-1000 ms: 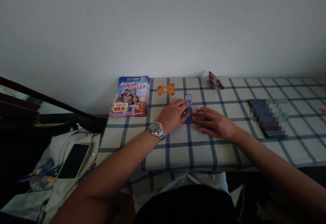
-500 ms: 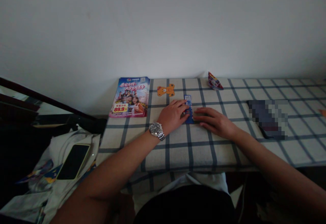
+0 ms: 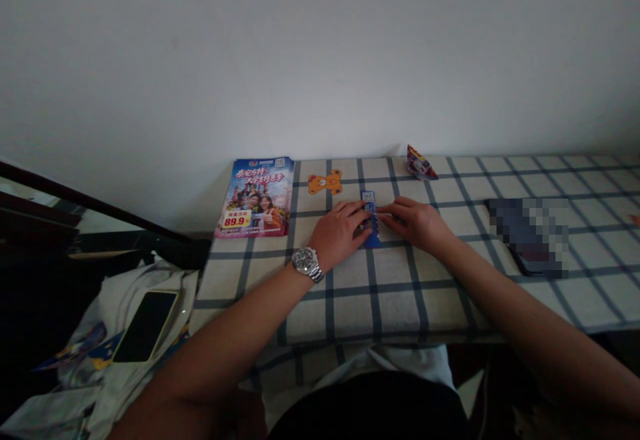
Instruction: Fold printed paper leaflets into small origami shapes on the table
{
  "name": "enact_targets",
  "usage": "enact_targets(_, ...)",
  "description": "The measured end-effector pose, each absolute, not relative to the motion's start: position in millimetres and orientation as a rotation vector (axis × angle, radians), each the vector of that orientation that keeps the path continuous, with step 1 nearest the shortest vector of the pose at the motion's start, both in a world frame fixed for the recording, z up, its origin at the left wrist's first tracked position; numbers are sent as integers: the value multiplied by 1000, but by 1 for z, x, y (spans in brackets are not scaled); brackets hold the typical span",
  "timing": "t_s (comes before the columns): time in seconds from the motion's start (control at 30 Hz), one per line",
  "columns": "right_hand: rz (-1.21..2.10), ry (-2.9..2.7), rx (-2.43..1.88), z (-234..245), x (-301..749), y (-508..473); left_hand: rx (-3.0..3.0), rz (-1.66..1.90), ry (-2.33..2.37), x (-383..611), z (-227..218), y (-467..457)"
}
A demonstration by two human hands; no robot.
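Note:
A narrow blue folded flyer with a QR code at its top end lies on the checked tablecloth, its length running away from me. My left hand, a steel watch at its wrist, presses the flyer down from the left with fingers and thumb. From the other side, my right hand has its thumb and fingertips drawn together at the flyer's right edge. Part of the flyer is hidden under the left fingers. Beyond the hands lies an orange bear-shaped piece.
A stack of printed flyers lies at the table's left end. By the wall stands a crumpled purple wrapper. A dark, partly blurred phone-like object is on the right. Lower left, another phone rests on pale bags.
My right hand has shifted slightly up along the flyer's edge, and its fingers have drawn together from a flatter spread. The left hand keeps its place on the flyer.

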State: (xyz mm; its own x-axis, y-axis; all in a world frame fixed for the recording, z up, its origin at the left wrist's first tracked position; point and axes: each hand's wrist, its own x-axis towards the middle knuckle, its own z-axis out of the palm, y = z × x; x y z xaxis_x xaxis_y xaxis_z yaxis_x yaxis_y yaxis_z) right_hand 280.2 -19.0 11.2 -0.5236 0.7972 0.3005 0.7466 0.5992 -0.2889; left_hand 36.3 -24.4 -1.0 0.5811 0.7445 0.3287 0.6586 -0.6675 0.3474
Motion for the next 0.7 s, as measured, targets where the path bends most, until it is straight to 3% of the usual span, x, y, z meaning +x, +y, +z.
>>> enact_targets(0.7,-19,-2353,-1574,18,249,32,2641,661,1175,35,0,-25)
